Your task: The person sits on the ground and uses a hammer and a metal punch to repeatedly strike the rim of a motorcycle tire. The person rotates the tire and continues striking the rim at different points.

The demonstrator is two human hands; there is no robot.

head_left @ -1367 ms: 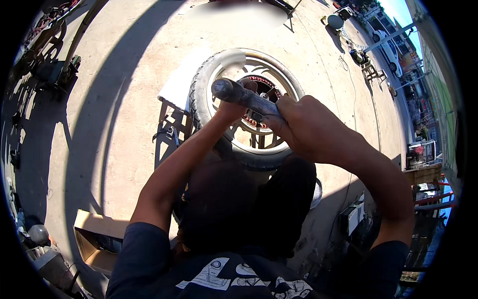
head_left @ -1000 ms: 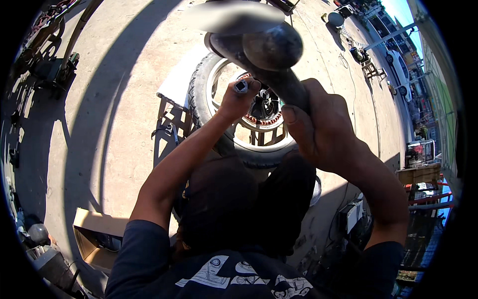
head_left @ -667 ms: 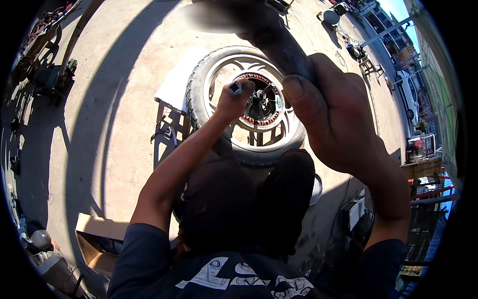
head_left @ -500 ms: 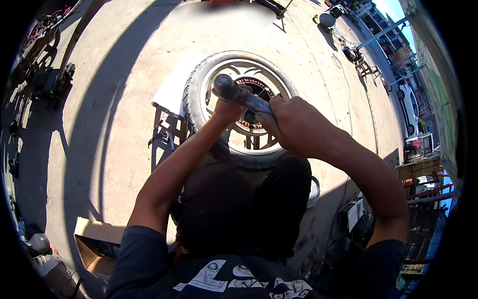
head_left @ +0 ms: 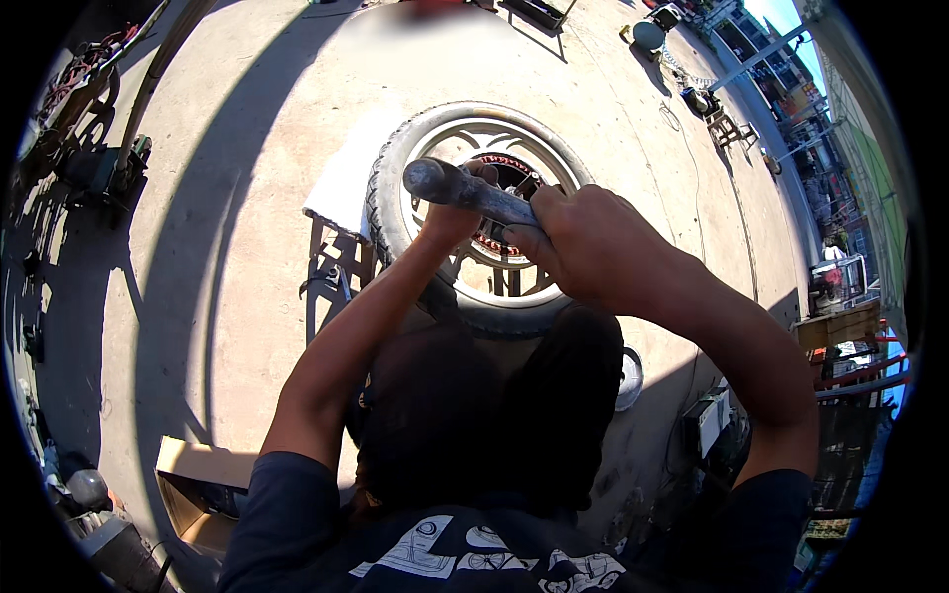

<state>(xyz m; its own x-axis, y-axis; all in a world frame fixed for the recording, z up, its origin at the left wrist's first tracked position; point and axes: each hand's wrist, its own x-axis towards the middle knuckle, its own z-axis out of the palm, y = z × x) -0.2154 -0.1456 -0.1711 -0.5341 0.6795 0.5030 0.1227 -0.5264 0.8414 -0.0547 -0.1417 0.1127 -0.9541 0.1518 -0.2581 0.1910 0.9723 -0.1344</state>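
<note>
A motorcycle wheel with a black tyre and pale spoked rim lies flat in front of my knees. Its dark hub has a reddish, copper-coloured ring inside. My right hand is wrapped round the shaft of a grey metal hammer, whose rounded end points left above the wheel. Just under the hammer, my left hand is closed over the hub; the hammer covers most of its fingers, and what they hold is hidden.
Beside the wheel, a low stand with a white top has tools on it. An open cardboard box sits at lower left, and a round metal container is by my right knee. Machinery stands far left; a compressor stands far right.
The hammer's rounded end has shifted a little left and down over the wheel, tilting slightly. Both hands keep nearly the same place, and the whole view has shifted slightly.
</note>
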